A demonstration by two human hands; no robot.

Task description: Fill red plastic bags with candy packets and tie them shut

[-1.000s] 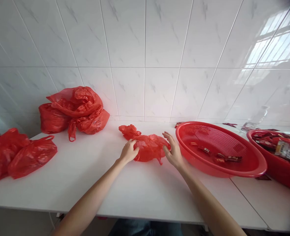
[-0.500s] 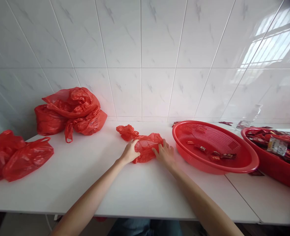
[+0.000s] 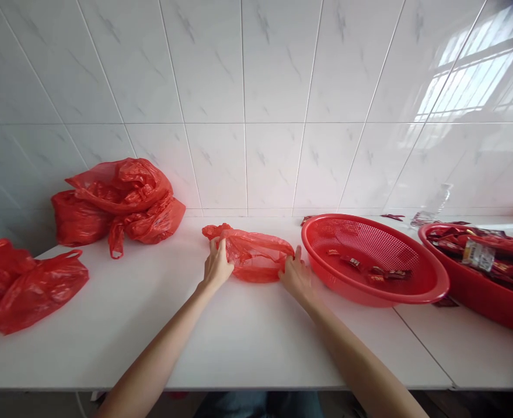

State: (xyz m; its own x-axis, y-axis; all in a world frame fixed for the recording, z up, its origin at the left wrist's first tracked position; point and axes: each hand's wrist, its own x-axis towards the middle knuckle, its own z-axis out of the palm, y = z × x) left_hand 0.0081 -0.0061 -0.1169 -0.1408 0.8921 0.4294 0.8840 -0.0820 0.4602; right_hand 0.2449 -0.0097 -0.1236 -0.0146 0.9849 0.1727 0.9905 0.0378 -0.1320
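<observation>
A thin red plastic bag (image 3: 256, 255) is stretched sideways on the white table in front of me. My left hand (image 3: 217, 262) grips its left end, and my right hand (image 3: 295, 273) is closed on its right end. Between the hands the bag's mouth gapes, with see-through film around it. At its far left a crumpled bit of red plastic (image 3: 213, 231) shows behind my left hand; whether it belongs to the same bag I cannot tell. Just right of my right hand stands a red mesh basket (image 3: 441, 284) with several small wrapped packets (image 3: 376, 271) on its bottom.
At the far right a second red basin (image 3: 474, 296) is heaped with dark red packets. A clear plastic bottle (image 3: 433, 206) stands behind it. Filled red bags (image 3: 138, 200) lean by the tiled wall, and more red bags (image 3: 39, 290) lie at the left edge.
My hands have moved apart, the left one further left. The bag between them is pulled wider and its mouth is more open. The view has shifted slightly right.
</observation>
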